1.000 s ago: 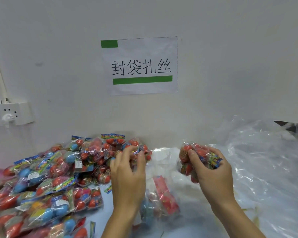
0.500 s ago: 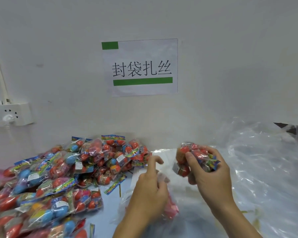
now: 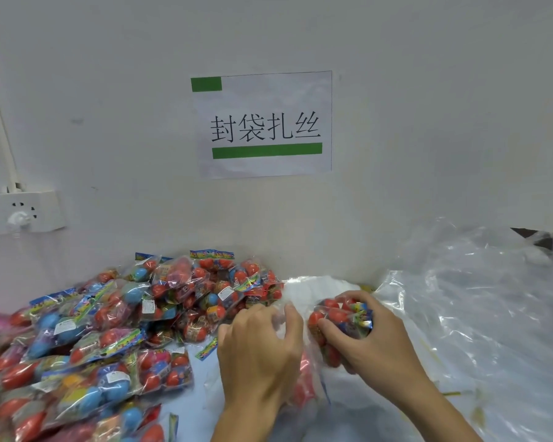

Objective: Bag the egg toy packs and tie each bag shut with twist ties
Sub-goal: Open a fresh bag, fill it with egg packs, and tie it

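Single head cam, wide-angle, worn by the person. Faces forward and slightly down at a wall point(image 3: 428, 90), close range. Sign point(image 3: 264, 124) sits near frame centre, roughly head-on. Table point(image 3: 186, 400) only fills the bottom third. Left hand point(image 3: 259, 352) and right hand point(image 3: 374, 339) enter from the bottom edge, near the lens, forearms cut off by the frame. Pack pile point(image 3: 109, 330) lower left, running off the left and bottom edges. Loose plastic point(image 3: 479, 298) lower right, also cropped. Socket strip point(image 3: 20, 212) at the left edge. Straight lines bow near the edges. No second view, so no overlap.
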The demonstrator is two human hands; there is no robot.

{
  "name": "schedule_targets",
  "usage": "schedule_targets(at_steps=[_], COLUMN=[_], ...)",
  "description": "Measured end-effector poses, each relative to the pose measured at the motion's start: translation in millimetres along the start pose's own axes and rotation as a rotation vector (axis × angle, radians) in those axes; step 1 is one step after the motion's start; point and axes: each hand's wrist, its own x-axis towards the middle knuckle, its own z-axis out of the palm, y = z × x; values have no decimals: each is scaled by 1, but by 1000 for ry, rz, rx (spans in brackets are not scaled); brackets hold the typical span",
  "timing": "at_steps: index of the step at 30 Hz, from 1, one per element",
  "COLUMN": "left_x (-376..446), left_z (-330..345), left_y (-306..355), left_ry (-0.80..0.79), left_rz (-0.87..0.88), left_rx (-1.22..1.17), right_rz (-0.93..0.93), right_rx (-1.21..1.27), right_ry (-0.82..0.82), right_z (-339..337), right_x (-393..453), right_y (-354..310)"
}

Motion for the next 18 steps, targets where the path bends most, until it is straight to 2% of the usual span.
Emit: schedule_targets(at_steps=[5,9,12,18], left_x=[0,0,0,-2], left_z=[2,10,16,16], left_y=[2,-2,-9,-7], left_ry=[-92,-268,-401,-376], left_rz=[-42,29,81,183], left_rx=[6,70,54,-45], right_rz=[-54,-88,-97,-33], right_rx=[42,126,163,168], right_ry=[253,366,352,91], right_z=[-2,-1,0,6], right_x=[3,4,4,0], right_y=[0,-4,-5,-6])
